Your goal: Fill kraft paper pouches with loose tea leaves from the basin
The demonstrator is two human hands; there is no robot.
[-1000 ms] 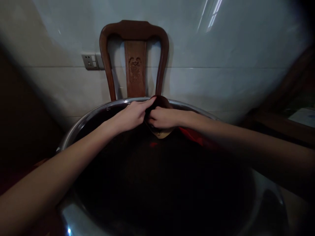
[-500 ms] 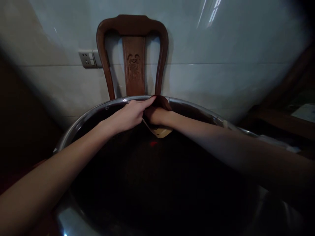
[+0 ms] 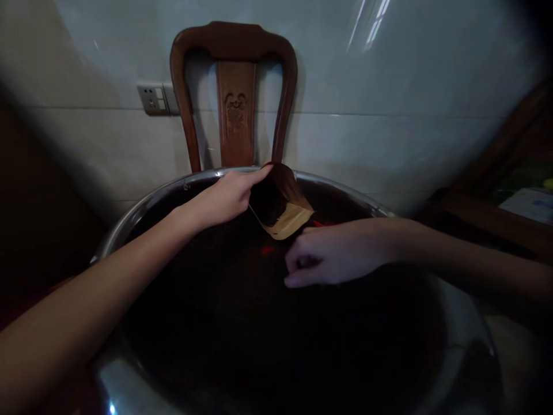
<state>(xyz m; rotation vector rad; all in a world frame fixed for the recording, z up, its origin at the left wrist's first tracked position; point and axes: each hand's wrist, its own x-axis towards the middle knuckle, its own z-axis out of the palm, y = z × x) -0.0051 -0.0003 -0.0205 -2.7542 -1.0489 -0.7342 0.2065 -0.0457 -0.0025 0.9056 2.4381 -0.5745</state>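
Observation:
My left hand [image 3: 224, 199] grips the rim of a brown paper-like pouch [image 3: 296, 219], thumb stretched along its top edge. The pouch gapes towards me, with a tan lower side and a dark inside that I cannot make out. To the right of it and slightly lower is my right hand [image 3: 319, 253], apart from the pouch, its fingers curled towards the thumb. Whatever those fingers hold, if anything, is hidden. Both hands are over a large round metal tub [image 3: 162, 192] with a very dark interior. A small red patch [image 3: 268, 251] shows below the pouch.
Behind the tub stands a carved wooden chair [image 3: 236, 115] against a tiled wall [image 3: 389, 86]. A wall socket [image 3: 153, 99] is left of the chair. Dark wooden furniture [image 3: 501, 216] is at the right, with a pale sheet [image 3: 529, 204] on it.
My right hand has come out of the pouch and moved right and towards me. The pouch's open mouth now shows. My left hand keeps its hold with little movement.

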